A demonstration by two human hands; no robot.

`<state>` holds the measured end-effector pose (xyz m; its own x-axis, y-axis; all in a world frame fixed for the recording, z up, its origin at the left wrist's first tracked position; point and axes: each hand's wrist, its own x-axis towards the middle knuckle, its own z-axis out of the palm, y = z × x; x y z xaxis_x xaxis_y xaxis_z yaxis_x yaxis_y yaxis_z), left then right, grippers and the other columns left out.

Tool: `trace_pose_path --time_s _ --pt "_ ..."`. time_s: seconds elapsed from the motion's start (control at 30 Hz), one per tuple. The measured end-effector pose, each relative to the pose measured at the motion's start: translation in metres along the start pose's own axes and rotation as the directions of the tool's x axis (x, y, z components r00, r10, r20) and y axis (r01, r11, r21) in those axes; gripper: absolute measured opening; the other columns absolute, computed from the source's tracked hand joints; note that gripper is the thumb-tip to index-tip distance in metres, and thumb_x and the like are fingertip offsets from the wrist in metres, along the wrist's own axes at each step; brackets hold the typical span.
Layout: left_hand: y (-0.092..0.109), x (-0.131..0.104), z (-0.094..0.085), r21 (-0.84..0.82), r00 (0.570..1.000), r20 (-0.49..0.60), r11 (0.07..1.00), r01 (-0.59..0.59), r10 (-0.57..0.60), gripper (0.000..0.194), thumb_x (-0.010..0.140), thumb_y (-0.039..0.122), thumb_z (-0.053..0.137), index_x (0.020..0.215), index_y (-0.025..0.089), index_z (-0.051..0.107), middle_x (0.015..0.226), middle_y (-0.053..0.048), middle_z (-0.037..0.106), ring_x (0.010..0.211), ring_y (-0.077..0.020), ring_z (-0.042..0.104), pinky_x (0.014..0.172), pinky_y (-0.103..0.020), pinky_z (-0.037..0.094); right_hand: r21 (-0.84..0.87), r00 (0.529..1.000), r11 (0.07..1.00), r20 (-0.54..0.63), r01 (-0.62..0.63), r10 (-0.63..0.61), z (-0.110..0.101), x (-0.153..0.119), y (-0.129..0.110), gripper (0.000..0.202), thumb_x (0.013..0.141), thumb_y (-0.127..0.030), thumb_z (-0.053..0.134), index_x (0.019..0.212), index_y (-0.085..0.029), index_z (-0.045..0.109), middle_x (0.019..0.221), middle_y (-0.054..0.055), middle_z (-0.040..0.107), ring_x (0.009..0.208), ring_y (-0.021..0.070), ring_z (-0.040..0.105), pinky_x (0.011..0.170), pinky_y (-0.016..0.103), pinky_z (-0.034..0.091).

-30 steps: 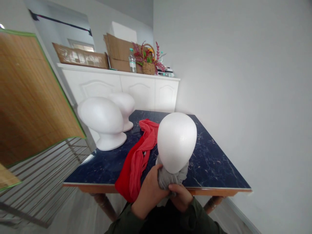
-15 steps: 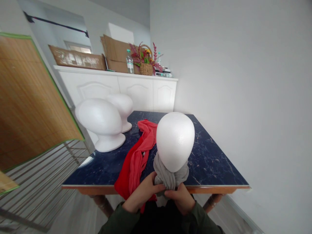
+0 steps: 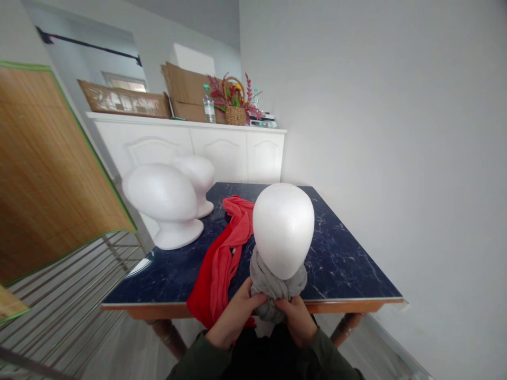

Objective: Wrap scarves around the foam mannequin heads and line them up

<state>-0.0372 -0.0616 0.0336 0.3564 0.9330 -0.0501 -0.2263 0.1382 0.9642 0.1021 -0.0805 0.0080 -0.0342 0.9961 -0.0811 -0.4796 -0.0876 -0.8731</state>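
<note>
A white foam mannequin head (image 3: 283,227) stands upright near the front edge of the dark blue marbled table (image 3: 340,258). Around its neck is wrapped a grey scarf (image 3: 270,282), bunched into a knot-like lump at the front. My left hand (image 3: 242,310) grips the left side of that lump, thumb on top. From the right, my right hand (image 3: 295,316) pinches the same bunch, its thumb pressed onto the cloth. The undersides of both hands' fingers are hidden by the fabric. Just left of the head lies a red scarf (image 3: 222,258), draping over the table's front edge.
Two more white mannequin heads, a nearer one (image 3: 162,200) and a farther one (image 3: 200,179), stand at the table's left. A metal rack (image 3: 71,295) with a bamboo mat (image 3: 51,169) is beside the table. Behind, a white cabinet (image 3: 225,150) carries cardboard boxes (image 3: 186,95), a bottle (image 3: 209,105) and a flower basket (image 3: 235,114).
Both thumbs have shifted slightly up on the grey scarf, and its front bunch now looks rounder and fuller below them. The mannequin head stays in place; the view has tilted slightly.
</note>
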Motion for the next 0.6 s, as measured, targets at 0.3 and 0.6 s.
trace_pose_path --time_s 0.3,0.6 --pt "0.014 -0.001 -0.024 0.175 0.948 -0.289 0.981 -0.083 0.132 0.039 0.056 0.034 0.077 0.087 0.014 0.063 0.084 -0.004 0.068 0.083 -0.0216 0.062 0.08 -0.034 0.048 -0.159 0.926 0.981 -0.342 0.109 -0.158 -0.03 0.01 -0.004 0.013 0.072 -0.032 0.06 0.072 -0.019 0.059 0.051 -0.005 0.055 0.041 0.0104 0.046 0.04 0.022 0.034" --pt "0.019 -0.031 -0.065 -0.316 0.917 -0.384 0.917 -0.244 0.112 0.036 0.072 0.043 0.059 0.101 0.023 0.064 0.07 -0.002 0.069 0.079 -0.0216 0.067 0.074 -0.035 0.053 0.133 0.904 0.987 -0.426 0.087 -0.022 -0.03 0.014 -0.005 0.024 0.067 -0.033 0.063 0.086 -0.023 0.052 0.071 -0.002 0.063 0.054 0.0125 0.057 0.049 0.025 0.045"
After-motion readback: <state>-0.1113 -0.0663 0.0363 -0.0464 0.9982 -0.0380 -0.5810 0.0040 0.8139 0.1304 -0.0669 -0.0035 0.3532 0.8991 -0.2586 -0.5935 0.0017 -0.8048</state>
